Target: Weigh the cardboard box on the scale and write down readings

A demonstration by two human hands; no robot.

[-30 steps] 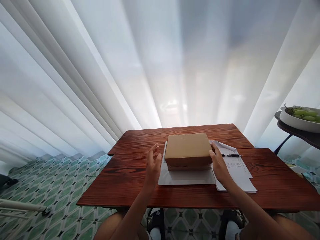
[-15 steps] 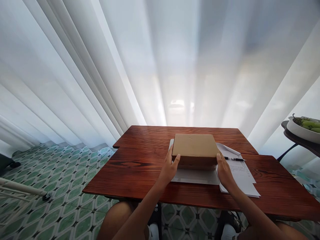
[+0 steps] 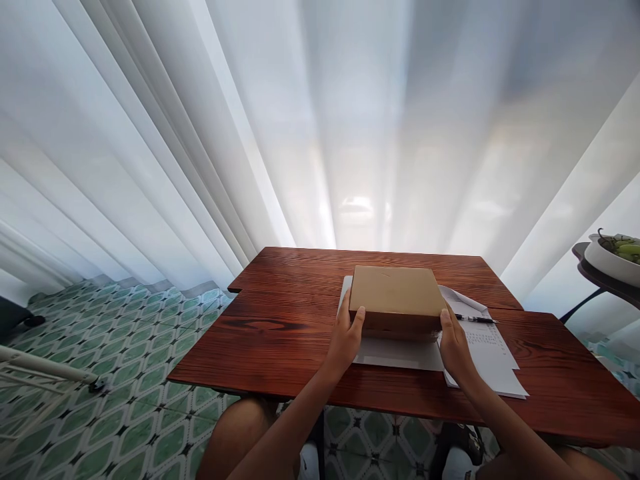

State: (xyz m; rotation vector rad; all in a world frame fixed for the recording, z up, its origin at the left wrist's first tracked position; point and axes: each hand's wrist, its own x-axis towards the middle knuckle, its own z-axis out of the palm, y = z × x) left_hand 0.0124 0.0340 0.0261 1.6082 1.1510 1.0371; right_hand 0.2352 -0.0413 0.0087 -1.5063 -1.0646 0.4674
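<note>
Head-worn, looking forward and down across the table (image 3: pixel 280 333) from its near edge, fairly close.

Your left hand (image 3: pixel 345 339) and right hand (image 3: pixel 454 345) cover the near corners of the cardboard box (image 3: pixel 397 299), so you cannot see whether its lid sits flush there. The box hides most of the white sheet (image 3: pixel 395 353) beneath it. The print on the paper (image 3: pixel 487 352) is too small to read. The right edge cuts off the bowl (image 3: pixel 613 261).
</note>
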